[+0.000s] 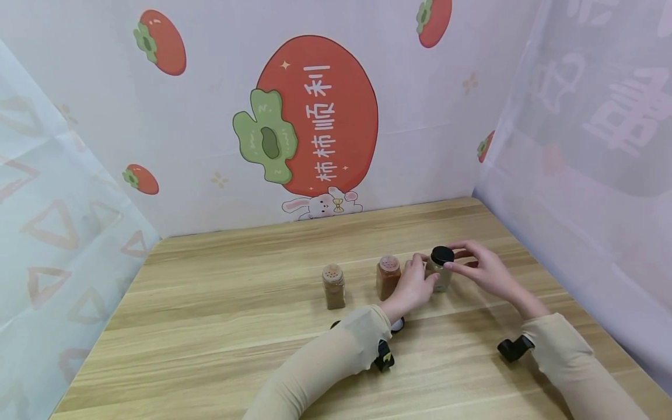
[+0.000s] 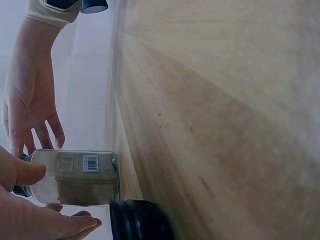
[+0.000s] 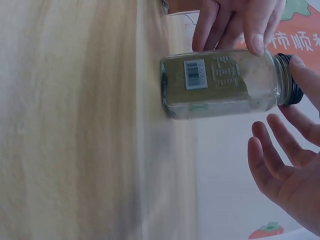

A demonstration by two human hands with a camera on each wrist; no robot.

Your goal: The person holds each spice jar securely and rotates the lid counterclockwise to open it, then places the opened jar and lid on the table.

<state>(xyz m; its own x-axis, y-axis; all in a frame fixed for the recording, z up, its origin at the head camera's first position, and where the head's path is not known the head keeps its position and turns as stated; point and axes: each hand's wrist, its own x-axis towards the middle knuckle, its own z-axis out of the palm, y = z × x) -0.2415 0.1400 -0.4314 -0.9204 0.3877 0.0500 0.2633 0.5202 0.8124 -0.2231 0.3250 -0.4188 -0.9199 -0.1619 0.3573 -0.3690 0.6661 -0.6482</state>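
Note:
A square glass spice jar (image 1: 442,282) with greenish-brown powder stands upright on the table at the right. Its black screw cap (image 1: 443,255) is on its neck. My left hand (image 1: 413,287) holds the jar's body from the left, thumb on the near side and fingers behind, as the left wrist view shows. From the right, my right hand (image 1: 485,271) pinches the cap between thumb and index finger; its other fingers (image 3: 270,155) are spread apart from the glass. A barcode label (image 3: 195,74) shows on the jar's side in the right wrist view.
Left of the hands stand two capless shaker jars, one with reddish-brown powder (image 1: 387,283) and one with brown powder (image 1: 334,291). Two black caps lie in front of them, one (image 1: 398,325) partly behind my left sleeve, the other (image 1: 335,324) mostly hidden. Printed cloth walls (image 1: 205,116) border the table.

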